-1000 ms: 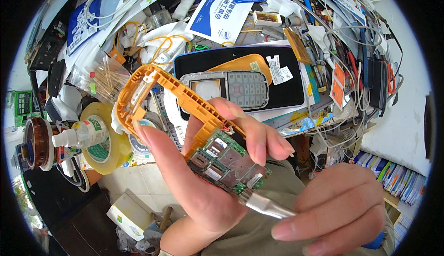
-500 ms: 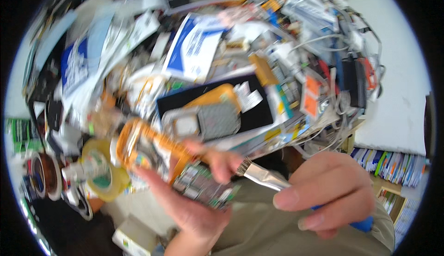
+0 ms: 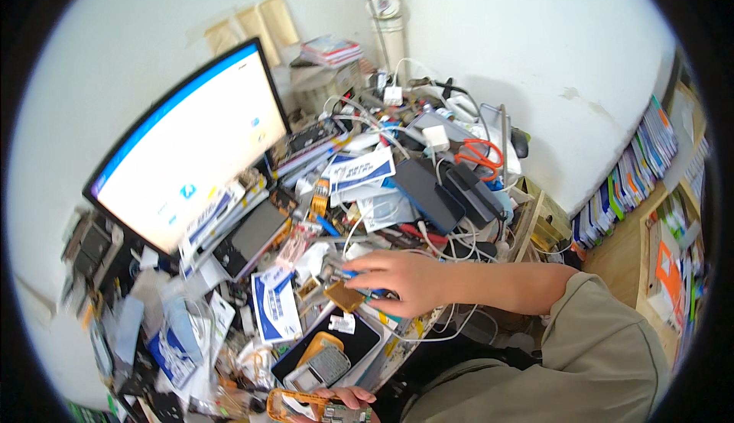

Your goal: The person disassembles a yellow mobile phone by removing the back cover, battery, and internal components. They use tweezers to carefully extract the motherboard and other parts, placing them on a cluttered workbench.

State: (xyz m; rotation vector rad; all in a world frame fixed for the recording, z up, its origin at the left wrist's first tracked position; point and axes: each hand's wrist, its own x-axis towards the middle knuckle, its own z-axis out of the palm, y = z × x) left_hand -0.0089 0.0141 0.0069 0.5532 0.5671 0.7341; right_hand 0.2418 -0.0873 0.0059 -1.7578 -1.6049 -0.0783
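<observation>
My right hand [image 3: 409, 282] reaches out over the cluttered desk, palm down. Its fingers are closed over a blue-handled tool [image 3: 353, 275] that lies among cables and small parts, beside a small brown card [image 3: 345, 298]. My left hand [image 3: 345, 398] shows only at the bottom edge, gripping an orange plastic phone frame [image 3: 294, 404] together with a green circuit board [image 3: 344, 414]. Just above it a grey keypad phone [image 3: 325, 363] rests on an orange cover and a black flat pad [image 3: 359, 339].
A lit monitor [image 3: 191, 148] stands at the back left. Blue-and-white packets [image 3: 275, 308], cables, dark flat devices [image 3: 428, 192] and orange scissors [image 3: 478, 155] crowd the desk. Books [image 3: 623, 190] fill a shelf on the right, against a white wall.
The view has swung upward toward the monitor and wall. My right hand has left the circuit board and stretched out onto the desk with the tool. My left hand has dropped to the bottom edge.
</observation>
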